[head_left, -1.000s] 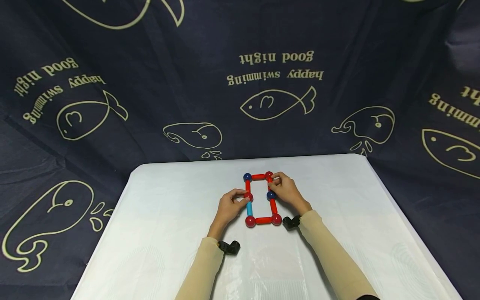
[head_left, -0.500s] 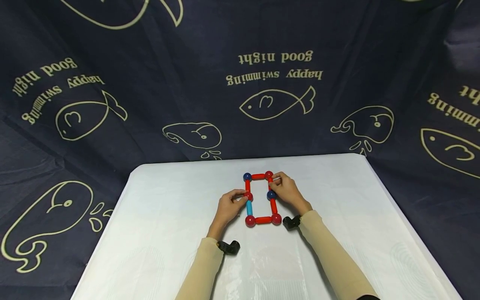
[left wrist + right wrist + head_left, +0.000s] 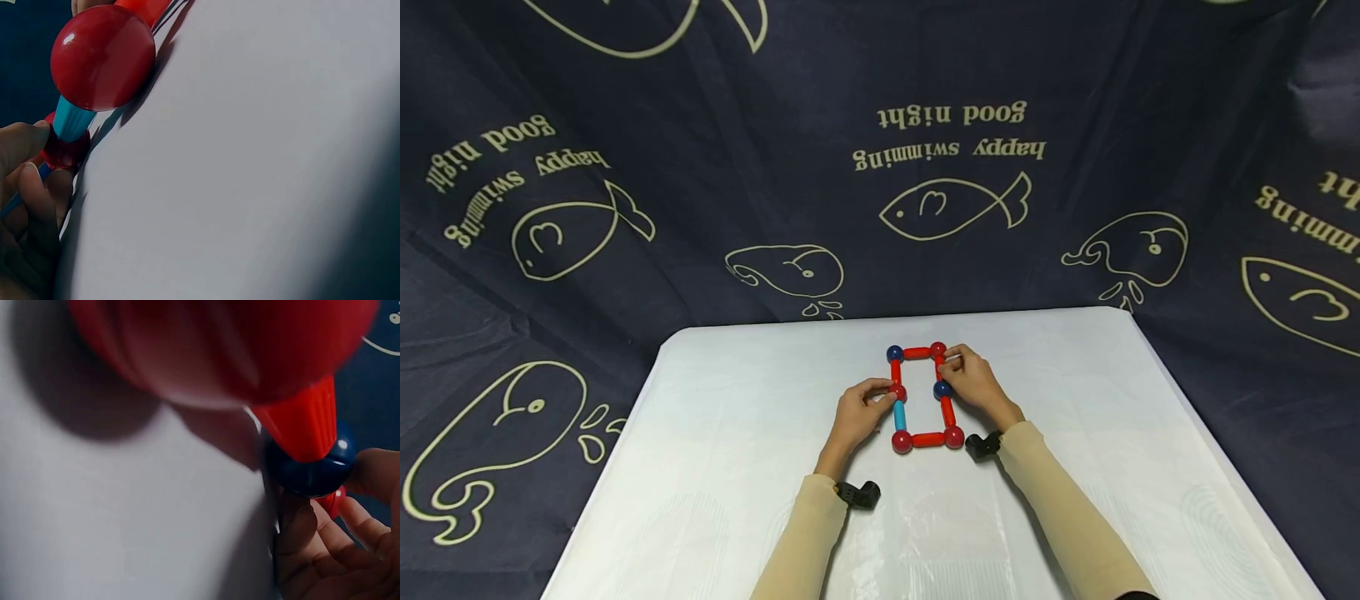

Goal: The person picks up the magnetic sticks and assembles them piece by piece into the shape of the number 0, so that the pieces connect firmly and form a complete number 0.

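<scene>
A rectangular frame of balls and rods, seemingly a magnetic building set, lies on the white table in the head view. My left hand [image 3: 859,412] pinches the red ball [image 3: 898,392] midway along its left side; a light-blue rod [image 3: 899,416] runs from there to the near-left red ball [image 3: 902,441]. At the far right corner, fingers of my right hand [image 3: 973,379] hold the red rod [image 3: 939,367] between a red ball [image 3: 937,350] and a blue ball [image 3: 942,389]. Their exact contact is partly hidden. The near-right red ball [image 3: 219,344] looms large in the right wrist view.
Another blue ball [image 3: 895,354] forms the far-left corner. Red rods [image 3: 928,439] join the other balls. Both wrists wear black cameras [image 3: 859,496]. Behind the far edge of the white table [image 3: 737,467] hangs a dark cloth [image 3: 820,192] with fish drawings.
The near end of the frame has shifted very slightly away and to the right. Both hands stay in nearly the same place with the same hold.
</scene>
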Demonstrator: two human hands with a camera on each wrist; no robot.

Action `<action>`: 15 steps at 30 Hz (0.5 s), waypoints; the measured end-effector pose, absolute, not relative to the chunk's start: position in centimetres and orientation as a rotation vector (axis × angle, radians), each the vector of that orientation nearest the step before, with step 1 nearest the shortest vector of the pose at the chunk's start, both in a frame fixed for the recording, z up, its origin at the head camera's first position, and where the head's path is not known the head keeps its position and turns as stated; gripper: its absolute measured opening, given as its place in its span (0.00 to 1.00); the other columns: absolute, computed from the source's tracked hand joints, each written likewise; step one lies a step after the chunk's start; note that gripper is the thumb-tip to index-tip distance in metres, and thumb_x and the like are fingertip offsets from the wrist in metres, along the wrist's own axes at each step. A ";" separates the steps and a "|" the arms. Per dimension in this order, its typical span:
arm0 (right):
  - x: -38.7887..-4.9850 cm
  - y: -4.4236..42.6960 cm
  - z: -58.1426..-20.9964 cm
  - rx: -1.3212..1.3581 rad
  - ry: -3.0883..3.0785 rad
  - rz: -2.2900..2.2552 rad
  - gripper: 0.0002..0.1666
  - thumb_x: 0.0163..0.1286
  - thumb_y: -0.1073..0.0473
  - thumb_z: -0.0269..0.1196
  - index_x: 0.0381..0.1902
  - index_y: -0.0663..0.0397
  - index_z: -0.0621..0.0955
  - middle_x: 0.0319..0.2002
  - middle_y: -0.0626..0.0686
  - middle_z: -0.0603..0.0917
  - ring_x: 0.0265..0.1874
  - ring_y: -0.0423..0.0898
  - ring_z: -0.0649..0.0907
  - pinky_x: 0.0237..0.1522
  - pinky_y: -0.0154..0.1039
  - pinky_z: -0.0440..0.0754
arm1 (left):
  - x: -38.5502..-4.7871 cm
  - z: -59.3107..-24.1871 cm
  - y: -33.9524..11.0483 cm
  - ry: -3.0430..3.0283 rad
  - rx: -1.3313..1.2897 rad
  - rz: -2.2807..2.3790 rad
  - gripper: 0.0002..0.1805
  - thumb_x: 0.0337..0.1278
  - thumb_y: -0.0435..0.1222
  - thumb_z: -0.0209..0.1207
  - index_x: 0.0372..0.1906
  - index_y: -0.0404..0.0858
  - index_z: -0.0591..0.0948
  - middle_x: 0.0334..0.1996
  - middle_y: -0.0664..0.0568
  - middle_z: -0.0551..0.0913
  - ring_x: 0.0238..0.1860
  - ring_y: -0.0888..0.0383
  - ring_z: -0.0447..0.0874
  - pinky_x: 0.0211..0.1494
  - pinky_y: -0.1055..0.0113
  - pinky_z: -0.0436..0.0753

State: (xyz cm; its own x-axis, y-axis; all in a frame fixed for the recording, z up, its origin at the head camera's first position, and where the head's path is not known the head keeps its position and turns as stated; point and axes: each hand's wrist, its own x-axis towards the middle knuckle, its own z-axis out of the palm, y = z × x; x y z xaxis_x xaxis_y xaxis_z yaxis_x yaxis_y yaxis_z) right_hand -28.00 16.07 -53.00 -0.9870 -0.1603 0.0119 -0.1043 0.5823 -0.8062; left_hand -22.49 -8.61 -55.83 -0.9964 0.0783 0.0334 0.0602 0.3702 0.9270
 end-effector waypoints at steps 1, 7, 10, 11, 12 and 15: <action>-27.9 16.1 -53.0 -0.225 2.739 -1.384 0.20 0.73 0.57 0.62 0.58 0.62 0.77 0.45 0.59 0.88 0.41 0.49 0.86 0.48 0.45 0.83 | -22.5 -55.8 -8.6 2.588 0.129 1.749 0.16 0.68 0.42 0.66 0.57 0.46 0.86 0.50 0.50 0.90 0.18 0.63 0.75 0.21 0.68 0.80; -26.9 16.1 -53.0 -0.171 2.678 -1.373 0.30 0.70 0.51 0.68 0.64 0.60 0.75 0.43 0.57 0.86 0.39 0.48 0.83 0.44 0.39 0.82 | -22.4 -55.6 -8.4 2.598 0.117 1.744 0.16 0.67 0.43 0.67 0.56 0.46 0.87 0.49 0.50 0.90 0.15 0.62 0.75 0.20 0.68 0.79; -26.5 16.1 -53.0 -0.167 2.659 -1.362 0.36 0.68 0.50 0.70 0.67 0.59 0.72 0.42 0.56 0.84 0.37 0.47 0.81 0.40 0.36 0.81 | -22.5 -55.5 -8.3 2.613 0.106 1.737 0.16 0.66 0.43 0.68 0.56 0.47 0.87 0.48 0.50 0.90 0.13 0.62 0.74 0.19 0.69 0.77; -26.4 16.1 -52.9 -0.166 2.661 -1.357 0.36 0.68 0.51 0.70 0.68 0.59 0.71 0.42 0.56 0.84 0.36 0.46 0.81 0.39 0.36 0.80 | -22.5 -55.5 -8.3 2.615 0.103 1.738 0.16 0.66 0.44 0.68 0.56 0.47 0.87 0.48 0.50 0.90 0.13 0.62 0.73 0.19 0.69 0.76; -26.3 16.1 -52.8 -0.161 2.668 -1.354 0.36 0.68 0.52 0.70 0.69 0.60 0.71 0.41 0.56 0.84 0.34 0.46 0.80 0.38 0.35 0.80 | -22.5 -55.5 -8.3 2.616 0.104 1.737 0.16 0.66 0.44 0.68 0.56 0.47 0.88 0.48 0.50 0.90 0.13 0.63 0.73 0.19 0.69 0.76; -26.1 16.2 -52.5 -0.121 2.682 -1.356 0.35 0.69 0.53 0.68 0.69 0.61 0.70 0.38 0.55 0.85 0.31 0.45 0.80 0.36 0.35 0.77 | -22.5 -55.5 -8.3 2.617 0.105 1.734 0.16 0.65 0.44 0.68 0.56 0.47 0.88 0.47 0.50 0.90 0.12 0.63 0.72 0.18 0.70 0.74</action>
